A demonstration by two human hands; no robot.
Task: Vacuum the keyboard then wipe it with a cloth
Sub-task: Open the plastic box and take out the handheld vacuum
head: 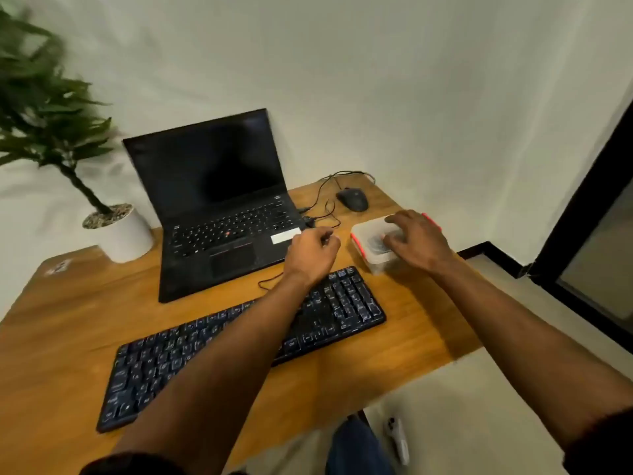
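- Resting on the lid of a small translucent plastic box with red side clips (pixel 368 250), the right hand (pixel 416 241) lies with fingers spread and only slightly bent; it presses or touches the lid and does not clasp it.
- Left hand (pixel 310 253): fingers curled inward over the table just left of the box and beyond the keyboard's far end. A thin black cable (pixel 323 204) runs close past its fingertips; whether the fingers pinch that cable cannot be told.
- Black full-width keyboard with pale key legends (pixel 219 341): lying flat and diagonally on the table, nearest the viewer, with the left forearm crossing above its right half.
- Orange-brown wooden table (pixel 65 323): also bears an open black laptop with a dark screen (pixel 219 200) behind the keyboard, a black corded mouse (pixel 352 199) beyond the box, and a white round pot holding a green leafy plant (pixel 120 234) at the far left.
- Room: a plain pale wall (pixel 411 97) behind the table, a dark door frame (pixel 589 207) at right, and pale floor (pixel 462 399) below the table edge, on which a small white handheld device (pixel 399 440) lies.
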